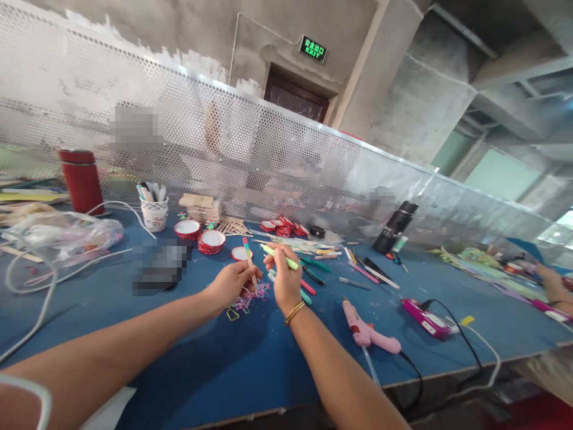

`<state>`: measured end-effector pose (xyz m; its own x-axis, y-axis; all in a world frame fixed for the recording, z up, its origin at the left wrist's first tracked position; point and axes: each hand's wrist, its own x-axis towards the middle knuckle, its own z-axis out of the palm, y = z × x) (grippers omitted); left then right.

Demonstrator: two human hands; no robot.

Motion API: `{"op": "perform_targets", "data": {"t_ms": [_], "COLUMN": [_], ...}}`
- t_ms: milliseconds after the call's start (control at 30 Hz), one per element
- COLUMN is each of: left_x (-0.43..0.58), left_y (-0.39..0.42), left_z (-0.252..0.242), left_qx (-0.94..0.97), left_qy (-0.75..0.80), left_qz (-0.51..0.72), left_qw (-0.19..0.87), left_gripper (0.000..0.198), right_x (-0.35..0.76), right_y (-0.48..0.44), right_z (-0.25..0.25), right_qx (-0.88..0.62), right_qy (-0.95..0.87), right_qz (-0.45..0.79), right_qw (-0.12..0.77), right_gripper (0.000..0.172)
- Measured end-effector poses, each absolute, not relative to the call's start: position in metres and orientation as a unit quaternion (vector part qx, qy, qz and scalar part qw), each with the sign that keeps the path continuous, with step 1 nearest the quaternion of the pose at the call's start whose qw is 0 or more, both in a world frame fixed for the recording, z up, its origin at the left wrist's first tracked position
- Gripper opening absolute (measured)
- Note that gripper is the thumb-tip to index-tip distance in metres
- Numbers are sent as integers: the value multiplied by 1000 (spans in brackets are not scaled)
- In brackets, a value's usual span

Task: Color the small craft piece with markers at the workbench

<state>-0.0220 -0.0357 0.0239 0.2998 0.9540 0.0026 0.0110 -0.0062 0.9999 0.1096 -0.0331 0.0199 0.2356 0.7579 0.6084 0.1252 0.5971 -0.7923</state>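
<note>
Near edge of the blue table [192, 382] runs under both forearms; tabletop shows between them, giving room to draw back toward 6 o'clock. Pink glue gun [364, 331] lies at 4 from the right hand [285, 278]. Loose coloured bands [244, 303] lie below and between the hands. Left hand [233, 285] pinches the lower part of a flat stick [249, 257], thumb and fingers together on it; coloured end up, long axis roughly 11 to 5, stick rising at 12 from the fingertips. Right fingers are clamped round a yellow-green marker [286, 258], axis 10 to 4, tip just beside the coloured part; contact looks unlikely. Farther out, red-rimmed dishes [211, 240] at 11 and a pink pen [362, 273] at 3 narrow the room; perforated screen [233, 143] bounds it at 12
</note>
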Motion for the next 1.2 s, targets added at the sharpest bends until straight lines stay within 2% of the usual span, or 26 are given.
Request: {"op": "perform_targets", "data": {"t_ms": [133, 300, 600, 1200], "left_x": [-23, -22, -22, -20], "left_y": [-35, -32, -30, -30], "left_z": [24, 20, 17, 18], "left_qx": [568, 560, 561, 564], "left_qy": [421, 410, 418, 415], "left_qz": [425, 441, 440, 448], "left_qw": [565, 569, 562, 557], "left_gripper": [28, 30, 29, 31], "right_x": [106, 106, 109, 105], "right_y": [-40, -42, -37, -39], "right_z": [19, 17, 14, 15], "right_qx": [-371, -384, -417, -403], "right_qy": [-609, -645, -647, -652], "right_qz": [193, 117, 86, 117], "right_qw": [674, 650, 633, 632], "right_gripper": [10, 14, 14, 14]}}
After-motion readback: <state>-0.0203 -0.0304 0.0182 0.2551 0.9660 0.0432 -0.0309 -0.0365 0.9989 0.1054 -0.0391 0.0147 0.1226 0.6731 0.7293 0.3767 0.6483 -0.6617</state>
